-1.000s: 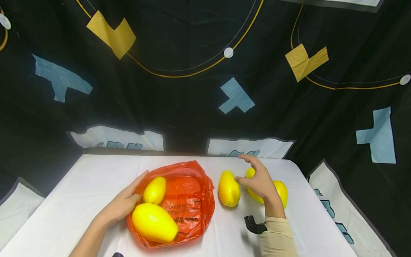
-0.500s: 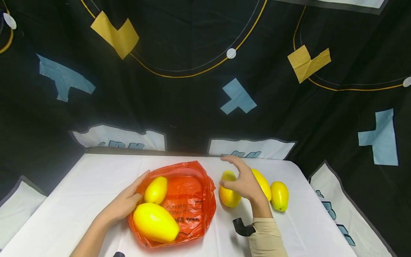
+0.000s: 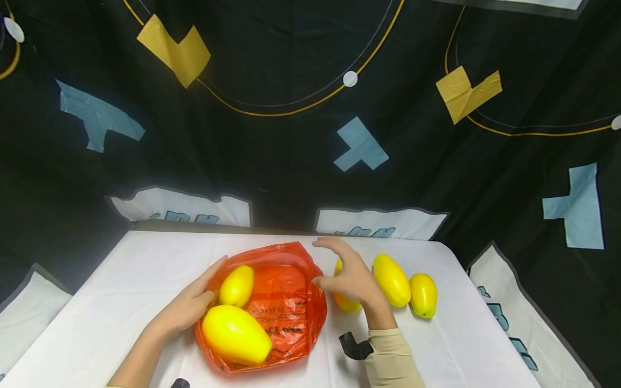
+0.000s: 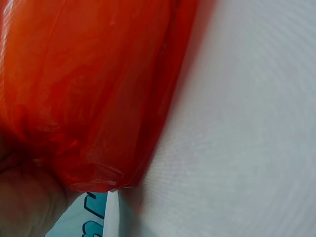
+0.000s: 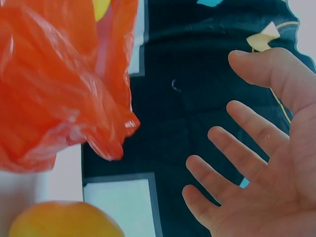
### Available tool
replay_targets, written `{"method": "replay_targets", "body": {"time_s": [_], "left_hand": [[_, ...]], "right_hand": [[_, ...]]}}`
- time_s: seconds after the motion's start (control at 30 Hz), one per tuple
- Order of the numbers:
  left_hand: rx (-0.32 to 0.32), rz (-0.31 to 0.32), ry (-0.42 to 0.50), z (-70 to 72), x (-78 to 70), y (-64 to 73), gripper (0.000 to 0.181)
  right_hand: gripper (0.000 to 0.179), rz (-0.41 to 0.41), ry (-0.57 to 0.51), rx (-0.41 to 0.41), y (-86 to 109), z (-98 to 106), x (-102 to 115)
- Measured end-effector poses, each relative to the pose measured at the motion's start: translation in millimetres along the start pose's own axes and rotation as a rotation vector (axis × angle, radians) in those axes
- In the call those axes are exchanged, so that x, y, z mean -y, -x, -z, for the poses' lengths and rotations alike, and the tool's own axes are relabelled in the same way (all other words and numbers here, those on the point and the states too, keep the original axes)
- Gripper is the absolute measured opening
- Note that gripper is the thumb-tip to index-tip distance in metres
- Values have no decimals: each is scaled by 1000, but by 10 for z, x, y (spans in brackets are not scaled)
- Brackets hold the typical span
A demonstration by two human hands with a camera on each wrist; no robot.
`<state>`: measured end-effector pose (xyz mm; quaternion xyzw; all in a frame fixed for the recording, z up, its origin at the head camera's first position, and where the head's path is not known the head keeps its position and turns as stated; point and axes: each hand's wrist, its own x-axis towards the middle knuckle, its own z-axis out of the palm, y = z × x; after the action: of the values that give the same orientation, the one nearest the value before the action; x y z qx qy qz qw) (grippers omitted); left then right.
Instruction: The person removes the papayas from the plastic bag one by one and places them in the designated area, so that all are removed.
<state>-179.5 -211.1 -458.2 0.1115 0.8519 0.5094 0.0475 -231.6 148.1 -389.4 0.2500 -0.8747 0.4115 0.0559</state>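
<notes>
A red plastic bag (image 3: 286, 285) lies with its mouth spread on the white table. Inside at its left side rest a large yellow, papaya-like fruit (image 3: 236, 335) and a smaller yellow fruit (image 3: 236, 286). My left hand (image 3: 186, 303) holds the bag's left rim, thumb over the edge and fingers along the outside. My right hand (image 3: 350, 276) is beside the bag's right rim, fingers spread and nothing in them. It partly covers a yellow fruit (image 3: 345, 303) in the head view. In the right wrist view, that hand (image 5: 261, 168) is apart from the crumpled bag edge (image 5: 74, 98).
Two more yellow fruits, one larger (image 3: 392, 280) and one smaller (image 3: 423, 296), lie right of my right hand on the white tablecloth (image 3: 466, 334). A black curved piece (image 3: 356, 346) sticks out at the right wrist. A dark patterned curtain (image 3: 271, 161) hangs behind the table.
My right hand has moved left, from over the fruits on the right to the bag's right rim, uncovering two of them. The left hand and the bag have stayed put.
</notes>
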Motion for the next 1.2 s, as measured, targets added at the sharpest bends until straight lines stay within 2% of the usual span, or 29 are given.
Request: {"method": "replay_targets", "body": {"time_s": [0.17,0.37,0.57,0.73,1.0,1.2], "left_hand": [[-1,-6,1,1,-2,2,72],[-4,-13,-5,-3,2,-1,72],[-4,-19,-1,-7,-8,3,72],[3,-6,10,0,-11,3,72],[-3,-11,12,0,-26,9,72],[2,-2,2,3,-33,14,72]], "right_hand": [[68,65,-19,37,-19,-72,80],[68,88,-16,72,-29,-178,161],[70,103,-130,145,-55,-314,242],[71,176,-53,181,-80,-418,298],[65,273,11,236,-86,-575,433],[65,279,31,293,-80,-697,513]]}}
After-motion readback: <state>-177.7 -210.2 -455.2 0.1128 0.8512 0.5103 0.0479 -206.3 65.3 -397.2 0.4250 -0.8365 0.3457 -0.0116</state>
